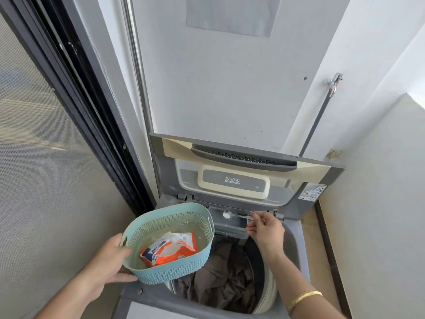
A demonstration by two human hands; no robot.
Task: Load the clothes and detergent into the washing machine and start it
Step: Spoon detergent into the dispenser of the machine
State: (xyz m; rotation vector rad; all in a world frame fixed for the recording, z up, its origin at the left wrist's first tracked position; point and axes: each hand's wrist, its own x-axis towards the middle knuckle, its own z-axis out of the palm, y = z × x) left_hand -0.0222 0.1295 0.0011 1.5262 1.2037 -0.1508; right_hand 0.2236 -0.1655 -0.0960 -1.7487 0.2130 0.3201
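A grey top-loading washing machine point(296, 236) stands with its lid point(243, 171) raised against the wall. Dark brown clothes point(220, 279) lie in the drum. My left hand point(112, 261) grips the rim of a light blue perforated basket point(174, 270), held over the machine's left front corner. An opened orange and white detergent packet point(170, 247) lies inside the basket. My right hand point(264, 229) pinches the handle of a metal spoon point(232, 215). The spoon's bowl holds white powder over the open detergent drawer point(230, 226) at the back of the tub.
A dark-framed sliding door with mesh point(46, 134) runs along the left. White walls close in behind and to the right. A tap with a grey hose point(331, 88) is fixed to the wall at the right. A gold bangle point(303, 298) circles my right wrist.
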